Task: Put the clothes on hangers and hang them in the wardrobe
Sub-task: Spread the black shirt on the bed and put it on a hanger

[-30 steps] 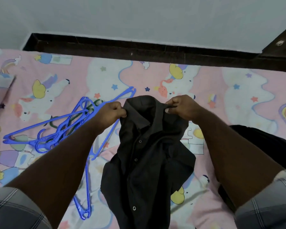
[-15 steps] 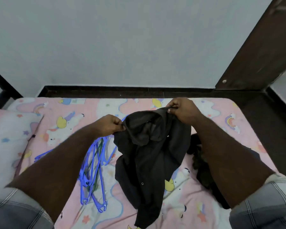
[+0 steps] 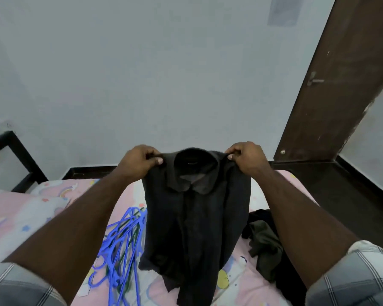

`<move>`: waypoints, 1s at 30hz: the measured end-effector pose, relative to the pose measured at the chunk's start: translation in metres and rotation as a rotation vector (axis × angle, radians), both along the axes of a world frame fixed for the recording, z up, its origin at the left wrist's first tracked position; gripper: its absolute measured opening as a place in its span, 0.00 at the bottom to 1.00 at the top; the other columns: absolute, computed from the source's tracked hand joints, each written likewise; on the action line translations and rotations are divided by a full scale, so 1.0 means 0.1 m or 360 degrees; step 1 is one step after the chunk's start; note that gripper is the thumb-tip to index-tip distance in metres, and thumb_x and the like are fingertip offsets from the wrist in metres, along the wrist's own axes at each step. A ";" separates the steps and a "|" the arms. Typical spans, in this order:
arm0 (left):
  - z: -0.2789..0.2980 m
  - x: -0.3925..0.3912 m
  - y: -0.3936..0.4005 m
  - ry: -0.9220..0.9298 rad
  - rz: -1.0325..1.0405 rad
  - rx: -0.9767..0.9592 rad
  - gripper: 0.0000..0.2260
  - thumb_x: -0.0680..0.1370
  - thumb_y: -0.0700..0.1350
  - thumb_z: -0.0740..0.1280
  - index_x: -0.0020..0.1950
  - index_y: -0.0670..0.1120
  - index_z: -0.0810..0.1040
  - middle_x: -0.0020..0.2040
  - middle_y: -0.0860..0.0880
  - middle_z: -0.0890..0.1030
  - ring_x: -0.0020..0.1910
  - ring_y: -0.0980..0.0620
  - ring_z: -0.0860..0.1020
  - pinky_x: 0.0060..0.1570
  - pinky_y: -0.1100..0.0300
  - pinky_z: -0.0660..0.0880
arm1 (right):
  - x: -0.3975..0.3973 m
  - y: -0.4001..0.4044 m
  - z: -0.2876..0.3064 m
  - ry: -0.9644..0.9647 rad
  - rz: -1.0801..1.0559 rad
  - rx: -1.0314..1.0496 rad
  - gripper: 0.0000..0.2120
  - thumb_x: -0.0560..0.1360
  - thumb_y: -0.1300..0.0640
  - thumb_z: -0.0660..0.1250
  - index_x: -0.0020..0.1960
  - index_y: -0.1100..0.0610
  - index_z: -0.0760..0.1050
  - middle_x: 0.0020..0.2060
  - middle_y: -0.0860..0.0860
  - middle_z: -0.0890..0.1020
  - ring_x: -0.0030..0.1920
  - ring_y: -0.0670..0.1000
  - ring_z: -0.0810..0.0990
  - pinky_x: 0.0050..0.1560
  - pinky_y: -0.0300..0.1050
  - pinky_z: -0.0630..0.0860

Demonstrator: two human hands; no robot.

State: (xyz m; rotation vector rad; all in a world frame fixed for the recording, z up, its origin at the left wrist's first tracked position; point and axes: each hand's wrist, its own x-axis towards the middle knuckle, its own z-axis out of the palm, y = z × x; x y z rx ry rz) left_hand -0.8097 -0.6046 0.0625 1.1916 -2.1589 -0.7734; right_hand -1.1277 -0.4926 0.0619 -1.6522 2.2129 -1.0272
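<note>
My left hand and right hand pinch the black shirt by its shoulders, so it hangs straight down toward 6 o'clock, with the blue hangers on the bed at 8 o'clock, nearer my left grip.

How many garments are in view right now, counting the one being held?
3, maybe more. The black shirt hangs from the left hand and right hand. An olive garment and a black garment lie on the bed, partly hidden.
</note>
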 end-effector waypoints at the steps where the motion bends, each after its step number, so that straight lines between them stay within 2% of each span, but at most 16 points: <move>1: 0.05 -0.04 0.05 -0.0050 -0.0016 -0.0014 0.04 0.77 0.42 0.72 0.44 0.50 0.85 0.42 0.51 0.84 0.44 0.49 0.83 0.43 0.54 0.79 | -0.03 0.03 0.05 0.0008 -0.0009 -0.0015 0.07 0.76 0.62 0.71 0.51 0.55 0.85 0.47 0.47 0.85 0.47 0.43 0.78 0.41 0.20 0.65; 3: 0.14 -0.08 0.13 -0.0002 0.0078 -0.0064 0.06 0.77 0.41 0.71 0.46 0.51 0.85 0.43 0.53 0.85 0.44 0.52 0.83 0.40 0.59 0.79 | -0.08 0.10 0.16 0.0010 -0.0034 -0.0087 0.06 0.76 0.61 0.71 0.50 0.54 0.85 0.46 0.47 0.85 0.47 0.44 0.79 0.42 0.23 0.66; 5: 0.22 -0.12 0.21 -0.0009 0.0149 -0.0176 0.05 0.77 0.42 0.71 0.47 0.51 0.86 0.43 0.54 0.85 0.44 0.54 0.82 0.39 0.65 0.75 | -0.12 0.16 0.24 0.0059 0.0000 -0.0044 0.05 0.75 0.61 0.72 0.50 0.53 0.85 0.46 0.47 0.86 0.48 0.46 0.81 0.46 0.31 0.70; 7: 0.28 -0.17 0.28 -0.0095 0.0145 -0.0282 0.04 0.77 0.42 0.72 0.48 0.50 0.87 0.42 0.56 0.83 0.45 0.55 0.80 0.41 0.68 0.71 | -0.16 0.21 0.31 0.0109 0.0012 -0.0069 0.06 0.76 0.61 0.72 0.50 0.54 0.85 0.47 0.47 0.86 0.49 0.46 0.81 0.48 0.34 0.70; 11: 0.39 -0.21 0.38 -0.0146 0.0192 -0.0395 0.04 0.78 0.43 0.71 0.48 0.46 0.86 0.42 0.54 0.81 0.47 0.52 0.78 0.47 0.59 0.72 | -0.22 0.27 0.42 0.0179 -0.0015 -0.0125 0.06 0.76 0.60 0.71 0.51 0.53 0.85 0.48 0.47 0.86 0.51 0.47 0.81 0.51 0.37 0.72; 13: 0.40 -0.23 0.42 -0.0129 0.0212 -0.0480 0.06 0.78 0.42 0.70 0.49 0.46 0.87 0.45 0.52 0.82 0.49 0.51 0.78 0.49 0.59 0.70 | -0.22 0.30 0.44 0.0194 -0.0041 -0.0159 0.07 0.76 0.60 0.71 0.51 0.53 0.85 0.49 0.48 0.86 0.53 0.49 0.82 0.52 0.38 0.72; 18: 0.47 -0.26 0.45 0.0026 0.0387 -0.0543 0.07 0.79 0.42 0.67 0.50 0.47 0.85 0.46 0.53 0.82 0.48 0.54 0.76 0.47 0.62 0.67 | -0.20 0.34 0.59 0.0211 -0.0086 -0.0295 0.07 0.76 0.59 0.70 0.52 0.52 0.85 0.50 0.47 0.86 0.53 0.48 0.82 0.52 0.38 0.72; 22: 0.46 -0.26 0.46 -0.0009 0.0416 -0.0399 0.06 0.79 0.44 0.67 0.47 0.50 0.84 0.45 0.54 0.83 0.47 0.54 0.79 0.43 0.63 0.69 | -0.18 0.36 0.65 0.0243 -0.0084 -0.0211 0.07 0.76 0.58 0.70 0.52 0.51 0.85 0.50 0.47 0.86 0.53 0.49 0.82 0.53 0.40 0.74; 24: 0.47 -0.26 0.51 0.0117 0.0473 -0.0408 0.05 0.79 0.44 0.68 0.47 0.49 0.84 0.44 0.55 0.83 0.46 0.55 0.79 0.42 0.66 0.69 | -0.17 0.37 0.65 0.0206 -0.0133 -0.0286 0.07 0.77 0.58 0.70 0.53 0.52 0.85 0.50 0.48 0.86 0.53 0.49 0.82 0.52 0.38 0.73; 28: 0.47 -0.25 0.52 -0.0007 0.0448 -0.0304 0.05 0.80 0.43 0.67 0.45 0.48 0.80 0.41 0.51 0.82 0.42 0.48 0.81 0.43 0.57 0.74 | -0.17 0.38 0.65 0.0183 -0.0132 -0.0246 0.07 0.76 0.59 0.71 0.52 0.52 0.85 0.50 0.48 0.86 0.53 0.50 0.82 0.51 0.38 0.73; 30: 0.51 -0.27 0.53 0.0123 0.0479 -0.0286 0.05 0.80 0.42 0.66 0.46 0.47 0.81 0.40 0.51 0.82 0.39 0.48 0.82 0.45 0.54 0.78 | -0.16 0.37 0.67 0.0121 -0.0174 -0.0369 0.07 0.77 0.59 0.70 0.52 0.53 0.85 0.49 0.48 0.86 0.51 0.48 0.82 0.51 0.37 0.71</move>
